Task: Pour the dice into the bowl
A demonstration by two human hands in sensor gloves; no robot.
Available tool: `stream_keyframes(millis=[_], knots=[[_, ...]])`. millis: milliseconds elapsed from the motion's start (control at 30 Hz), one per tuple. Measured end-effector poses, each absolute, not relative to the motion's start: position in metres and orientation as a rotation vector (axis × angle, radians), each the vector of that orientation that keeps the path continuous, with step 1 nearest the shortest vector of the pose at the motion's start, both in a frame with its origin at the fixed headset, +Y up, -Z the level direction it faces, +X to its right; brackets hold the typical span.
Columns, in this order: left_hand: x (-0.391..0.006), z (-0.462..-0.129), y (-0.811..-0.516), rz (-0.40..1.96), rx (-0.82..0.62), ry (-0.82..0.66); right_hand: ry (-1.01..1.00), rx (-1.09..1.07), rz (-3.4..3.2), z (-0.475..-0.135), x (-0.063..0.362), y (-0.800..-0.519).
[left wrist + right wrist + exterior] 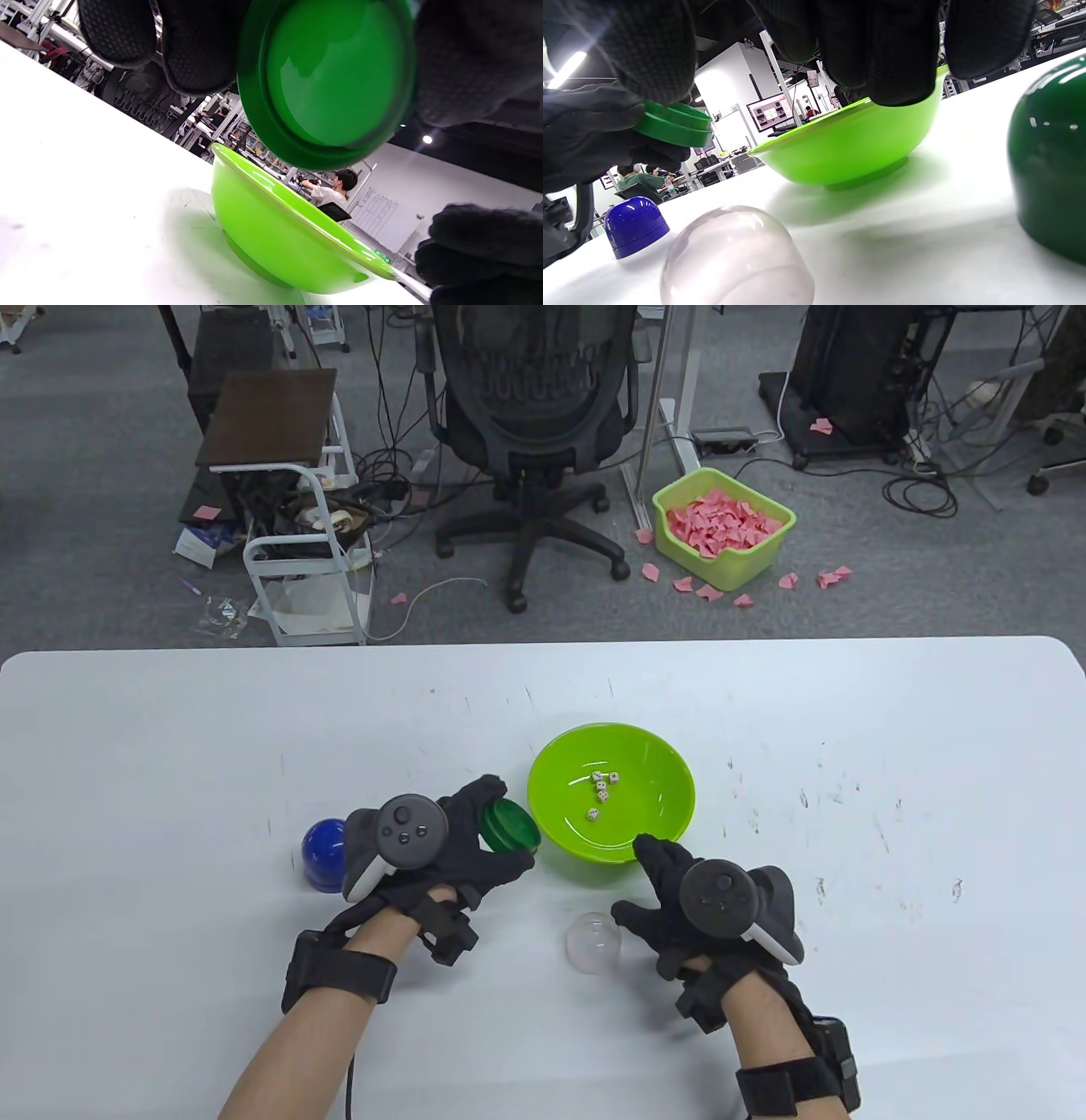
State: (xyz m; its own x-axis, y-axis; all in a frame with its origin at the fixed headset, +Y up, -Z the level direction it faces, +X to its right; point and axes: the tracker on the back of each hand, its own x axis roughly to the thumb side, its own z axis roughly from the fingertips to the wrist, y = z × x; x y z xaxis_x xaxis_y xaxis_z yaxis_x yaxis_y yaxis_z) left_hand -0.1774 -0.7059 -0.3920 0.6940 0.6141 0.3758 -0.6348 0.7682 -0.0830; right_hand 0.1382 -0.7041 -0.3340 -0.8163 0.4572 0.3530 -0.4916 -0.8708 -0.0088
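Note:
A lime green bowl (pixel 536 808) stands on the white table with several small white dice (pixel 601 793) lying in it. My left hand (pixel 506 831) grips a dark green shallow cap (pixel 514 821) between fingers and thumb, tilted, just left of the bowl's rim. In the left wrist view the cap (pixel 331 80) hangs above the bowl (pixel 271 228) and no dice show in it. My right hand (pixel 635 878) hovers at the bowl's near rim with fingers spread, holding nothing. A dark green dome (pixel 1052 161) stands on the table beside it, seen only in the right wrist view.
A blue dome (pixel 325 855) stands on the table left of my left hand. A clear dome (pixel 594 942) stands between my hands, near the front; it also shows in the right wrist view (pixel 734 258). An office chair (pixel 534 407) and a bin of pink paper (pixel 721 526) are beyond the table.

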Motion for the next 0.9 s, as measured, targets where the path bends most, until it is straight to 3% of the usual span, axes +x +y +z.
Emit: stream_keyframes(millis=[467, 900], knots=[[-0.218, -0.349, -0.723, 0.999, 0.048, -0.367, -0.078, 0.615, 2.623, -0.327, 0.109, -0.710], [-0.225, -0.331, -0.721, 0.953, 0.092, -0.454, 0.201, 0.710, 2.814, -0.327, 0.073, -0.738]])
